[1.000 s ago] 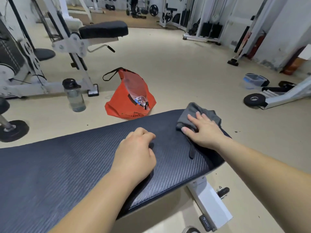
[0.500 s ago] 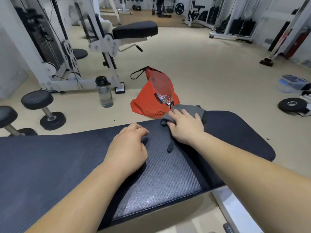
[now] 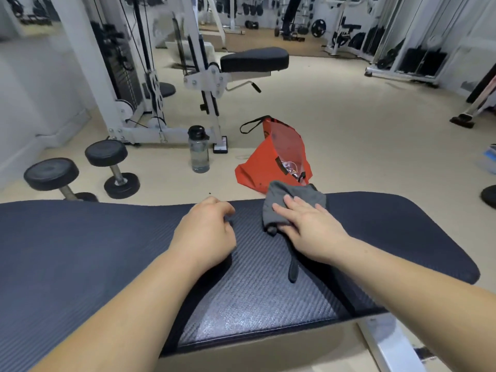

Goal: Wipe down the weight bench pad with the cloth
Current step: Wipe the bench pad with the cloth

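Cloth (image 3: 291,201) is lying under the flat, spread right hand (image 3: 308,229) on the bench pad (image 3: 107,251); left hand (image 3: 206,234) is resting curled, holding nothing.

Bright, even indoor light — soft shadows under both forearms, sheen on the pad (image 3: 257,312), wide-angle bending at edges.

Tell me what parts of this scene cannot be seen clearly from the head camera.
- Cloth: its middle, hidden under the right hand.
- Bench pad: left end cut off by the frame edge; parts hidden under both forearms.
- Left hand: fingertips curled under, out of sight.
- Orange bag: contents too small to tell.
- Far gym equipment: blurred.
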